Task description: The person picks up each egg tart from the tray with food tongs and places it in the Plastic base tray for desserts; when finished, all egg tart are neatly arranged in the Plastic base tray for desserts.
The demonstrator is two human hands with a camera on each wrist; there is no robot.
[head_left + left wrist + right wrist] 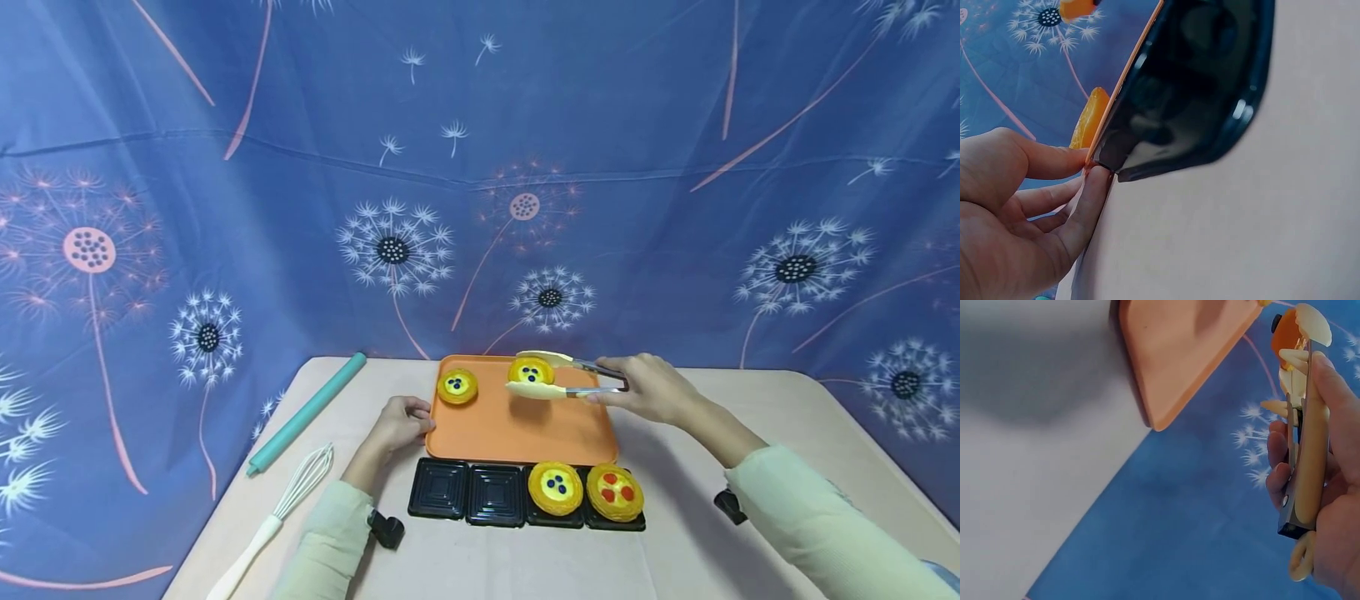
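My right hand (656, 387) grips tongs (547, 391) with cream tips and metal arms. Between the tips is an egg tart with blue berries (530, 372), held over the back of an orange tray (480, 437); its shadow falls on the tray below. At the tray's left edge, my left hand (397, 423) pinches the rim between thumb and fingers, as the left wrist view shows. A second blue-berry tart (457, 387) lies in the tray's back left corner. Along the tray's near side runs a black sectioned container (438, 488). Its two right sections carry a blue-berry tart (556, 488) and a red-topped tart (615, 492).
To the left lie a teal rolling pin (307, 415) and a whisk (270, 525) with a white handle. A blue dandelion-print cloth (480, 250) hangs right behind the table's (675, 542) back edge.
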